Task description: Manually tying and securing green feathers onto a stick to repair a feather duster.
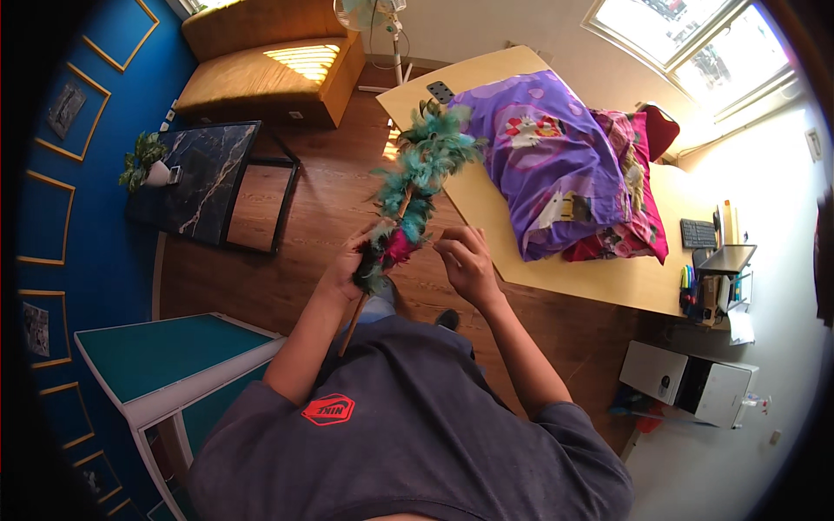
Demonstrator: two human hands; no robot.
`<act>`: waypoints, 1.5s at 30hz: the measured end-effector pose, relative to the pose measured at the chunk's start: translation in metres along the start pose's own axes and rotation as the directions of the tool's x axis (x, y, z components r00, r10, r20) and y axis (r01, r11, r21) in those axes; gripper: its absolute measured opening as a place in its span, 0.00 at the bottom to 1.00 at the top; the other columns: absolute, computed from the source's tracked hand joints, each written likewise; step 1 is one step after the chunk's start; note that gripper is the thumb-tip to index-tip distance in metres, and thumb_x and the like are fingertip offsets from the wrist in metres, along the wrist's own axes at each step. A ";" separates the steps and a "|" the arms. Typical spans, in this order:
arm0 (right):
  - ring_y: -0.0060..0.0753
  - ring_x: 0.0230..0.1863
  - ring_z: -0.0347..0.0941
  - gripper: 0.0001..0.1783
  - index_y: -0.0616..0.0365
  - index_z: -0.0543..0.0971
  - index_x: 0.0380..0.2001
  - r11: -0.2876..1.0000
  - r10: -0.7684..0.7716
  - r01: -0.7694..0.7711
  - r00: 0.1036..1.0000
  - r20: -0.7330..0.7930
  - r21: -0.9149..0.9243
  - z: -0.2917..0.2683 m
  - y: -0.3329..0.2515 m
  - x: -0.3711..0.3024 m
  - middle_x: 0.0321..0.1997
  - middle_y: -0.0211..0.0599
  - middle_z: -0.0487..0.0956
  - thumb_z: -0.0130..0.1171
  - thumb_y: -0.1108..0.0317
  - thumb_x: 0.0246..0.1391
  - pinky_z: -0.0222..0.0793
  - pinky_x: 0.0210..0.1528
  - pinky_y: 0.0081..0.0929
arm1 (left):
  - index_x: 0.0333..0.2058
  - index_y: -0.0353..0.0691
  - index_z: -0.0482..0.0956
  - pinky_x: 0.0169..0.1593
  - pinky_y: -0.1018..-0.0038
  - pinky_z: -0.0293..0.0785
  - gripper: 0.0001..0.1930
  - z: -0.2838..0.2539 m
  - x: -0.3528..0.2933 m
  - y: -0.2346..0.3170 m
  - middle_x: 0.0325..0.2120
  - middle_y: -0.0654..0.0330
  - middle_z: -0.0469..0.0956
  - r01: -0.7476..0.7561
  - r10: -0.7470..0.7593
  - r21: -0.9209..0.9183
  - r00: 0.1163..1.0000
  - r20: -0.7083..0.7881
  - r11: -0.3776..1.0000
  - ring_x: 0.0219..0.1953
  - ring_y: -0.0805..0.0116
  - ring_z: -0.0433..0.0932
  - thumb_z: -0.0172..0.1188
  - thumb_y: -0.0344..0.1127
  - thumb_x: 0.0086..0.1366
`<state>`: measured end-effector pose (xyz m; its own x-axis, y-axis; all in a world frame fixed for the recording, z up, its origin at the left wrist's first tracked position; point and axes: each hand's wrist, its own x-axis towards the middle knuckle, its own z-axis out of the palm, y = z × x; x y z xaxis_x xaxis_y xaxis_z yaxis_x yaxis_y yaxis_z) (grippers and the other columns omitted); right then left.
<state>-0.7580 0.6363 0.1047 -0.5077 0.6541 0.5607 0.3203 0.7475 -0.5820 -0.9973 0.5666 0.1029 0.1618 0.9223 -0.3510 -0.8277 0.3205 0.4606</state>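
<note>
A feather duster [426,165] with teal feathers and a thin wooden stick stands out ahead of my body, tilted up and to the right. My left hand [346,262] is closed round its lower part, by dark feathers and a magenta tuft; the stick's end runs down towards my shirt. To the right of the duster, my right hand [469,263] is closed with its fingers curled in a pinch. Whatever lies between those fingertips, if anything, is too small to make out.
Ahead right stands a wooden desk [556,286] bearing purple and pink pillows [556,165], a keyboard [698,234] and stationery. A black marble-look table [208,174] with a potted plant [143,162] is at left. Near my left arm is a teal-panelled white frame [165,356].
</note>
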 end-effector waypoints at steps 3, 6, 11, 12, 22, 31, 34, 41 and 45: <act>0.41 0.41 0.75 0.09 0.58 0.81 0.34 0.997 0.034 -0.037 0.999 0.035 0.062 0.024 0.000 0.055 0.39 0.35 0.78 0.66 0.81 0.50 0.67 0.45 0.36 | 0.53 0.39 0.79 0.40 0.70 0.85 0.12 -0.013 0.018 0.034 0.46 0.56 0.82 -0.100 0.112 0.089 0.984 -0.137 0.991 0.44 0.64 0.85 0.54 0.34 0.75; 0.42 0.42 0.75 0.07 0.59 0.80 0.34 0.987 0.083 -0.089 0.996 0.045 0.136 0.056 -0.005 0.111 0.40 0.38 0.79 0.65 0.81 0.53 0.70 0.44 0.34 | 0.50 0.38 0.80 0.43 0.69 0.84 0.10 -0.027 0.036 0.077 0.43 0.58 0.83 -0.150 0.185 0.316 0.979 -0.082 0.937 0.45 0.66 0.84 0.56 0.32 0.74; 0.33 0.37 0.77 0.05 0.62 0.76 0.37 0.894 0.169 -0.223 0.971 0.169 0.389 0.109 -0.023 0.191 0.39 0.36 0.80 0.62 0.80 0.58 0.70 0.38 0.29 | 0.46 0.36 0.81 0.41 0.72 0.85 0.09 -0.038 0.053 0.143 0.38 0.58 0.83 -0.168 0.199 0.379 0.979 -0.043 0.910 0.39 0.69 0.85 0.55 0.32 0.75; 0.33 0.37 0.77 0.05 0.62 0.76 0.37 0.896 0.164 -0.221 0.971 0.176 0.386 0.120 -0.021 0.199 0.39 0.36 0.80 0.62 0.80 0.58 0.70 0.38 0.29 | 0.45 0.36 0.81 0.41 0.73 0.84 0.08 -0.035 0.055 0.157 0.38 0.58 0.83 -0.145 0.170 0.308 0.984 -0.055 0.940 0.38 0.70 0.85 0.55 0.32 0.75; 0.20 0.34 0.79 0.05 0.65 0.77 0.43 0.706 0.429 -0.461 0.882 0.192 0.537 0.190 -0.007 0.298 0.37 0.36 0.83 0.58 0.75 0.67 0.76 0.36 0.20 | 0.48 0.32 0.85 0.47 0.79 0.80 0.11 -0.037 0.101 0.238 0.39 0.59 0.86 -0.377 0.541 0.593 0.832 -0.120 0.711 0.42 0.75 0.83 0.63 0.27 0.70; 0.22 0.38 0.82 0.09 0.66 0.77 0.46 0.695 0.423 -0.419 0.895 0.139 0.584 0.240 0.061 0.396 0.38 0.39 0.83 0.61 0.77 0.64 0.76 0.35 0.19 | 0.47 0.37 0.87 0.51 0.73 0.77 0.10 -0.058 0.192 0.306 0.44 0.53 0.80 -0.329 0.788 0.894 0.615 -0.042 0.305 0.47 0.66 0.81 0.64 0.29 0.69; 0.22 0.36 0.82 0.12 0.66 0.75 0.48 0.649 0.439 -0.441 0.883 0.168 0.620 0.253 0.087 0.428 0.37 0.39 0.83 0.63 0.77 0.62 0.76 0.34 0.19 | 0.45 0.39 0.87 0.53 0.70 0.75 0.09 -0.043 0.215 0.332 0.46 0.51 0.75 -0.318 0.842 0.924 0.540 -0.009 0.214 0.50 0.61 0.79 0.64 0.29 0.68; 0.20 0.32 0.81 0.06 0.66 0.80 0.41 0.576 0.404 -0.494 0.865 0.298 0.651 0.280 0.122 0.481 0.35 0.37 0.83 0.63 0.77 0.62 0.76 0.32 0.21 | 0.43 0.37 0.88 0.54 0.70 0.75 0.08 -0.050 0.256 0.375 0.49 0.53 0.77 -0.198 0.868 0.961 0.491 -0.075 0.195 0.51 0.62 0.79 0.66 0.29 0.67; 0.26 0.32 0.82 0.03 0.66 0.81 0.36 0.651 0.386 -0.458 0.887 0.255 0.606 0.299 0.128 0.501 0.35 0.40 0.83 0.63 0.78 0.60 0.75 0.33 0.25 | 0.42 0.38 0.89 0.54 0.71 0.75 0.08 -0.061 0.273 0.390 0.49 0.53 0.78 -0.291 0.906 0.918 0.398 -0.141 0.271 0.51 0.63 0.79 0.69 0.29 0.64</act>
<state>-1.2109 1.0247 0.1350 -0.5303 0.8389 0.1223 -0.0435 0.1171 -0.9922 -1.3089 0.9303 0.1372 -0.7617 0.6273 0.1623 0.2216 0.0168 0.9750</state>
